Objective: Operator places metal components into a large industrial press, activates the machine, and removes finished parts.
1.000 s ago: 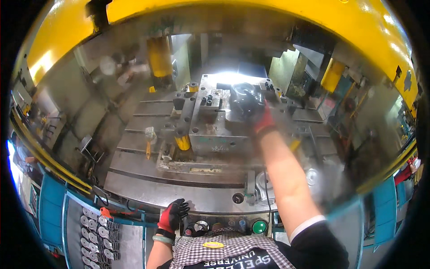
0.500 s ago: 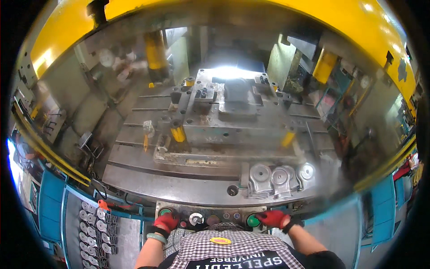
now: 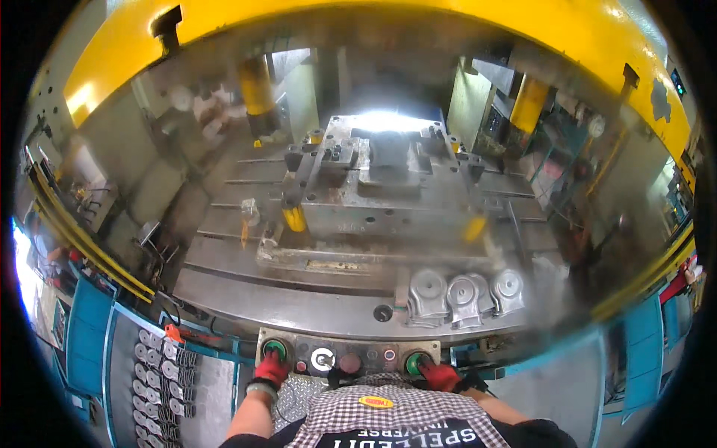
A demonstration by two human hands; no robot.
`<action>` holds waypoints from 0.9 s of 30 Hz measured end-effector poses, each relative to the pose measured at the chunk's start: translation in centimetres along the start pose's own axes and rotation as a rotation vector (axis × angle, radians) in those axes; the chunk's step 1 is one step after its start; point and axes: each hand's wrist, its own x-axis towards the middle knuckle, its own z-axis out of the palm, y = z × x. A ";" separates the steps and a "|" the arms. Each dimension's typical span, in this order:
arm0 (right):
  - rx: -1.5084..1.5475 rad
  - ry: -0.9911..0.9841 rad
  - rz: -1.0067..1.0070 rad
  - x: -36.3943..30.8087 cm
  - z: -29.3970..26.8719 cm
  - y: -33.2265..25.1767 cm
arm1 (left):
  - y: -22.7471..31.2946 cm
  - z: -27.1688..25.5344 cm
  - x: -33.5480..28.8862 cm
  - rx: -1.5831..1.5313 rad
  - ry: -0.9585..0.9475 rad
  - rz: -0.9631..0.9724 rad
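My left hand (image 3: 271, 369), in a red glove, reaches a green push button (image 3: 275, 349) at the left end of a control panel (image 3: 302, 345). Its fingers extend to the button's near edge and hold nothing. At the panel's right end my right hand (image 3: 442, 377), also red-gloved, has its fingertips at a second green button (image 3: 414, 364). Between the hands sit a round selector switch (image 3: 323, 360) and a dark red knob (image 3: 349, 364). Beyond the panel, a metal die (image 3: 388, 196) stands on the press bed, with a dark formed shape (image 3: 389, 153) on top.
Several stamped metal parts (image 3: 464, 299) lie at the bed's front right edge. More parts (image 3: 153, 381) are stacked in rows on a table at lower left, near an orange-red tool (image 3: 173, 333). The yellow press frame (image 3: 418, 16) arches overhead. Blue-framed tables flank me.
The view has shifted slightly. Both hands sit a little nearer to me, and more of the left green button shows. My right hand has moved slightly left. The stamped parts stay put.
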 end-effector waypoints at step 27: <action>-0.116 0.035 -0.012 0.5 1.8 0.8 | -2.3 2.4 3.3 0.039 0.101 0.027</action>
